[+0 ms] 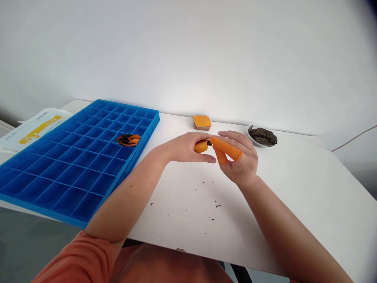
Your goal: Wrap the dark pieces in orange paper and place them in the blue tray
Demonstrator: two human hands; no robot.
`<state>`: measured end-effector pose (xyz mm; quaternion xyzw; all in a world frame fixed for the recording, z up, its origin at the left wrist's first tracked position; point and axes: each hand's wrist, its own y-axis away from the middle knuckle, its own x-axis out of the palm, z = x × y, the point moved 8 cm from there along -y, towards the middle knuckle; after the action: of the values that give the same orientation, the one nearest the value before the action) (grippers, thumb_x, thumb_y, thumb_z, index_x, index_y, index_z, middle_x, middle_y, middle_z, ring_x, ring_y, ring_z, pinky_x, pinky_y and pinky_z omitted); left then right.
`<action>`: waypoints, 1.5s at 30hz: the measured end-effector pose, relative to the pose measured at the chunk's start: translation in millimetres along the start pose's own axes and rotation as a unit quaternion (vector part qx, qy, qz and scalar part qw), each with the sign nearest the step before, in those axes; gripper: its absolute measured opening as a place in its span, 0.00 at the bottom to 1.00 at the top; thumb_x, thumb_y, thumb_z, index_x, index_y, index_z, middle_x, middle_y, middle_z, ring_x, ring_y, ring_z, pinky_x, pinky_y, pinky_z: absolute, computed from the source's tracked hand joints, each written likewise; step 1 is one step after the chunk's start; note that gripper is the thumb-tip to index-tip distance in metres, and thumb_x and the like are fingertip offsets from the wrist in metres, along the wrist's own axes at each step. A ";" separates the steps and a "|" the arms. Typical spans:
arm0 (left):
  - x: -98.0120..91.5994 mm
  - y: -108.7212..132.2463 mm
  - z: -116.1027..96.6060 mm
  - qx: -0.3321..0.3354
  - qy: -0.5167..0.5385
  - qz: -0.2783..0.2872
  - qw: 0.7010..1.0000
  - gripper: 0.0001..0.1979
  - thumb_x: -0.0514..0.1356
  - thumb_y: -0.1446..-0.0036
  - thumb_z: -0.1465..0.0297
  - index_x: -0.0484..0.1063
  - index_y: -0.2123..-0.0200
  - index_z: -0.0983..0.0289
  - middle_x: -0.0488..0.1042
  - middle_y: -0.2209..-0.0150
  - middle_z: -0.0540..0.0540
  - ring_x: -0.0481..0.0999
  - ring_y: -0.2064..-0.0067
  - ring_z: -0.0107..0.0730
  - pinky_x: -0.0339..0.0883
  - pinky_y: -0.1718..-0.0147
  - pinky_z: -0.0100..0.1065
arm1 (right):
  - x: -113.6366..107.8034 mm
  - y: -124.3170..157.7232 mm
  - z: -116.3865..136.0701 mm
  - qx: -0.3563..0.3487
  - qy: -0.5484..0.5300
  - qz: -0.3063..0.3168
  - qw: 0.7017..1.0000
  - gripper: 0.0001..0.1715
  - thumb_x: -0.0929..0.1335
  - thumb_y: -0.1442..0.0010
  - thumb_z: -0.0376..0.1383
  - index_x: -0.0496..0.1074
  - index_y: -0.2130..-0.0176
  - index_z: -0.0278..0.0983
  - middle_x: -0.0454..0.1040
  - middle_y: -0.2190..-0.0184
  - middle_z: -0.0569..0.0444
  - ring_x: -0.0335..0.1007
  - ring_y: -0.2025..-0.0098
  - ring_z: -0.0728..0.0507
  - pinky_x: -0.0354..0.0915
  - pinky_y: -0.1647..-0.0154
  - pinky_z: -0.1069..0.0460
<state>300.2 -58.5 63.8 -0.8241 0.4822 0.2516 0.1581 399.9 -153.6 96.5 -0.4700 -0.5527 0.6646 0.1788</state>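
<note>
My left hand (188, 147) and my right hand (240, 159) meet above the white table, fingertips almost touching. Orange finger covers sit on the thumb and index finger of my right hand, which pinch together. Between the two hands a small dark piece (209, 144) shows at the right fingertips. The fingers of my left hand are curled, with an orange patch (201, 147) among them; whether it is a finger cover or a held piece I cannot tell. Behind the hands lies a stack of orange-topped square pieces (202, 122) with brown edges.
To the left is a blue compartment tray (118, 188), with orange and dark pieces (129, 140) in one cell. A white bowl (263, 146) of thin dark brown pieces (262, 136) stands back right. Dark crumbs (218, 206) dot the white table (182, 188). A white-yellow package (35, 127) lies far left.
</note>
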 end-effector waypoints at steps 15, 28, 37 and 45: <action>-7.1 -0.1 -1.5 0.047 0.021 -0.027 0.998 0.29 0.70 0.48 0.53 0.74 0.45 0.59 0.75 0.53 0.55 0.73 0.54 0.38 0.68 0.56 0.40 | 17.3 18.5 -10.3 0.058 -0.057 0.055 0.995 0.38 0.64 0.31 0.33 0.56 0.27 0.52 0.66 0.29 0.54 0.60 0.28 0.32 0.67 0.34 0.31; -6.6 0.6 11.3 0.006 0.012 -0.034 0.999 0.41 0.69 0.48 0.47 0.69 0.36 0.60 0.74 0.41 0.59 0.74 0.44 0.45 0.68 0.44 0.46 | 24.0 23.9 -9.6 0.027 -0.072 0.093 0.993 0.38 0.62 0.32 0.30 0.59 0.28 0.55 0.58 0.25 0.58 0.56 0.26 0.33 0.64 0.32 0.31; -8.5 3.3 8.8 -0.014 -0.003 -0.031 0.999 0.39 0.69 0.48 0.51 0.68 0.36 0.59 0.75 0.45 0.57 0.74 0.49 0.42 0.68 0.51 0.43 | 16.3 22.3 -14.9 0.046 -0.057 0.068 0.995 0.31 0.62 0.34 0.29 0.70 0.38 0.54 0.67 0.30 0.57 0.63 0.29 0.33 0.68 0.36 0.31; -5.3 1.3 3.5 0.007 -0.006 -0.020 1.000 0.31 0.68 0.46 0.49 0.73 0.44 0.57 0.75 0.51 0.54 0.73 0.56 0.37 0.67 0.58 0.40 | 19.5 14.7 -11.9 0.118 -0.160 0.087 0.976 0.23 0.62 0.31 0.29 0.70 0.43 0.49 0.69 0.33 0.52 0.64 0.30 0.36 0.64 0.32 0.29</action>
<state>296.0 -53.6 63.9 -0.8311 0.4665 0.2495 0.1716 404.2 -136.9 75.6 -0.3797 -0.4484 0.8048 0.0839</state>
